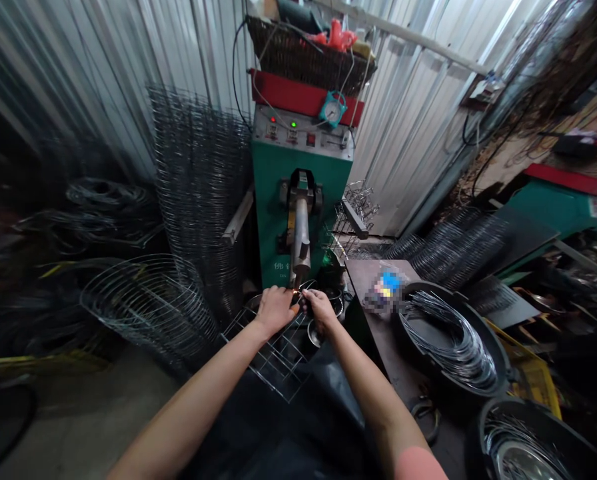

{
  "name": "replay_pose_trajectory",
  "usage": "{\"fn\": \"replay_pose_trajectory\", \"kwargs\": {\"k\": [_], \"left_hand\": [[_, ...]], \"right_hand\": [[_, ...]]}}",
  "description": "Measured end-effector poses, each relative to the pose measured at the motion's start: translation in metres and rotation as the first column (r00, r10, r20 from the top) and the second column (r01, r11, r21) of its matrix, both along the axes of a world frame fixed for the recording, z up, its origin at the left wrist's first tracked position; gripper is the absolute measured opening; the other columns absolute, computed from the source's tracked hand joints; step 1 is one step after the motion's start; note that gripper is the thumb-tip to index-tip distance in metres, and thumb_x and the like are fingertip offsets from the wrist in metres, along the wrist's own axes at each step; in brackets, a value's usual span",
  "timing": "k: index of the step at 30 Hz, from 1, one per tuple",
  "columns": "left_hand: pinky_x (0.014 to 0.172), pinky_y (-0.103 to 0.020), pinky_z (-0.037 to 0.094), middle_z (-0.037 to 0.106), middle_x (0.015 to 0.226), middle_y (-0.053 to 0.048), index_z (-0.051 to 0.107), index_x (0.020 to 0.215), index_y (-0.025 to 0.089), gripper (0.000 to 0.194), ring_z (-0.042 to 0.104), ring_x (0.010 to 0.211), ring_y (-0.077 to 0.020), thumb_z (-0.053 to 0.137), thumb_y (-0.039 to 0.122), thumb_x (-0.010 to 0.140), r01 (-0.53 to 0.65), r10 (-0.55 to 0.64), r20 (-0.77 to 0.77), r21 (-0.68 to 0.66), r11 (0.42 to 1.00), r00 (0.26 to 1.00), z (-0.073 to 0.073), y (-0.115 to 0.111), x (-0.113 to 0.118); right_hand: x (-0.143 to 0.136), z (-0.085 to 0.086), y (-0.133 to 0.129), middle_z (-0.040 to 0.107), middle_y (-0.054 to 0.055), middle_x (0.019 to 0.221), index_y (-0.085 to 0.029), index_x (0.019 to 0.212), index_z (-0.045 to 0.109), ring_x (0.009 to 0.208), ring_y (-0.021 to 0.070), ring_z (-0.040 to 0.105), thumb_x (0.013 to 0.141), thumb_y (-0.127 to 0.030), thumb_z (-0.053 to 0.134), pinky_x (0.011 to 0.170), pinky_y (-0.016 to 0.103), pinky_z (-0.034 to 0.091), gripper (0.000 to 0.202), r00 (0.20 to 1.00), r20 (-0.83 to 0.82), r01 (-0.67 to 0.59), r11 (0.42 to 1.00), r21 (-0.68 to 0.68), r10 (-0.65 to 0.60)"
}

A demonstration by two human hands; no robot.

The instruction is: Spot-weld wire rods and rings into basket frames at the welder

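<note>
A wire rack (280,360) of crossed thin metal rods lies tilted above my lap. My left hand (277,310) is closed on its far part, back of the hand up. Close beside it, my right hand (319,308) pinches a thin metal wire; the wire's full shape is hidden. Between the two hands an orange spark glows right under the tip of the spot welder's upper electrode arm (301,230). The arm juts toward me from the green spot welder (303,150), whose panel has a red and a green light lit. The lower electrode is hidden.
Tall stacked wire grids (198,187) and round wire baskets (143,300) stand to the left. At right, a metal table (378,333) carries a plastic packet and a black tub (403,333) of wire hoops. Another tub (473,440) sits nearer. A basket (308,57) tops the welder.
</note>
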State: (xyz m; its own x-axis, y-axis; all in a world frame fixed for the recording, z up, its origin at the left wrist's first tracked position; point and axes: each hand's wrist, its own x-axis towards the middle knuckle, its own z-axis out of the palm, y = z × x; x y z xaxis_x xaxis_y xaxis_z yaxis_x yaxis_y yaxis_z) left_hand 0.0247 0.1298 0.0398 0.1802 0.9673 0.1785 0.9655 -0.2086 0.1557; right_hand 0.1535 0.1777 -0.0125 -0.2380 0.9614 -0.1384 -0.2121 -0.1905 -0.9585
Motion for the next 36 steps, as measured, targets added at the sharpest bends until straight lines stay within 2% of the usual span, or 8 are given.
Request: {"fn": "replay_pose_trajectory", "kwargs": {"k": [5,9,12,16,21,27,32,36], "left_hand": [[0.075,-0.037,0.038,0.063,0.088,-0.014,0.063,0.091,0.012,0.031,0.053,0.089,-0.0271,0.046,0.034,0.078,-0.022,0.022,-0.017,-0.024,0.999,1.000,0.002,0.000,0.003],[0.076,-0.037,0.037,0.063,0.089,-0.014,0.063,0.090,0.012,0.031,0.053,0.090,-0.0267,0.045,0.034,0.079,-0.052,0.051,-0.034,-0.039,0.998,0.998,0.005,-0.006,0.005],[0.076,-0.038,0.037,0.063,0.089,-0.014,0.063,0.089,0.013,0.030,0.053,0.091,-0.0268,0.044,0.035,0.079,-0.088,0.086,-0.047,-0.044,0.995,0.995,0.006,-0.008,0.005],[0.074,-0.037,0.039,0.063,0.091,-0.014,0.062,0.092,0.013,0.032,0.054,0.090,-0.0271,0.043,0.036,0.079,-0.144,0.142,-0.054,-0.030,0.989,0.988,0.006,-0.005,0.001],[0.072,-0.036,0.041,0.064,0.090,-0.013,0.062,0.091,0.014,0.032,0.056,0.088,-0.0268,0.045,0.037,0.078,-0.171,0.169,-0.053,-0.019,0.985,0.984,0.007,-0.002,-0.005],[0.071,-0.035,0.042,0.065,0.090,-0.012,0.063,0.092,0.015,0.032,0.057,0.088,-0.0268,0.046,0.038,0.077,-0.179,0.178,-0.038,-0.046,0.983,0.983,0.007,-0.001,-0.006],[0.071,-0.035,0.043,0.066,0.090,-0.011,0.064,0.092,0.016,0.031,0.057,0.089,-0.0272,0.050,0.038,0.075,-0.180,0.179,-0.027,-0.081,0.980,0.984,0.012,0.005,-0.006],[0.088,-0.044,0.038,0.062,0.103,-0.012,0.053,0.115,0.017,0.047,0.053,0.100,-0.0279,0.047,0.046,0.079,-0.127,0.125,0.044,0.043,0.991,0.991,0.010,-0.028,-0.018]], "right_hand": [[0.016,-0.004,-0.013,0.054,-0.003,0.059,-0.015,0.073,0.056,0.047,0.0067,0.048,0.060,-0.049,0.069,0.047,0.020,0.038,0.038,0.998,0.001,-0.062,0.996,-0.067,0.062],[0.043,-0.018,-0.063,0.062,0.001,0.076,-0.017,0.098,0.058,0.065,0.0117,0.057,0.064,-0.049,0.068,0.062,0.024,0.043,0.048,0.937,0.037,-0.343,0.936,-0.084,0.346],[0.049,-0.032,-0.094,0.061,-0.001,0.073,-0.016,0.089,0.062,0.067,0.0110,0.055,0.063,-0.050,0.070,0.067,0.025,0.042,0.043,0.882,0.104,-0.454,0.888,-0.079,0.460],[0.038,-0.039,-0.101,0.056,-0.003,0.061,-0.017,0.080,0.063,0.055,0.0088,0.049,0.064,-0.055,0.066,0.058,0.022,0.039,0.042,0.914,0.096,-0.390,0.919,-0.063,0.394],[0.029,-0.032,-0.092,0.054,-0.004,0.059,-0.017,0.073,0.063,0.052,0.0077,0.045,0.062,-0.054,0.068,0.054,0.020,0.035,0.039,0.931,0.099,-0.352,0.936,-0.023,0.353],[0.028,-0.033,-0.095,0.055,-0.003,0.062,-0.018,0.074,0.063,0.055,0.0091,0.047,0.059,-0.056,0.068,0.057,0.021,0.037,0.041,0.927,0.080,-0.364,0.930,-0.044,0.366],[0.021,-0.038,-0.100,0.052,-0.004,0.061,-0.018,0.077,0.064,0.055,0.0084,0.043,0.065,-0.058,0.063,0.057,0.021,0.035,0.041,0.940,0.109,-0.330,0.943,0.038,0.324],[0.018,-0.041,-0.116,0.052,-0.002,0.064,-0.018,0.078,0.063,0.058,0.0101,0.044,0.071,-0.056,0.059,0.059,0.022,0.036,0.039,0.981,0.111,-0.175,0.976,0.130,0.161]]}}
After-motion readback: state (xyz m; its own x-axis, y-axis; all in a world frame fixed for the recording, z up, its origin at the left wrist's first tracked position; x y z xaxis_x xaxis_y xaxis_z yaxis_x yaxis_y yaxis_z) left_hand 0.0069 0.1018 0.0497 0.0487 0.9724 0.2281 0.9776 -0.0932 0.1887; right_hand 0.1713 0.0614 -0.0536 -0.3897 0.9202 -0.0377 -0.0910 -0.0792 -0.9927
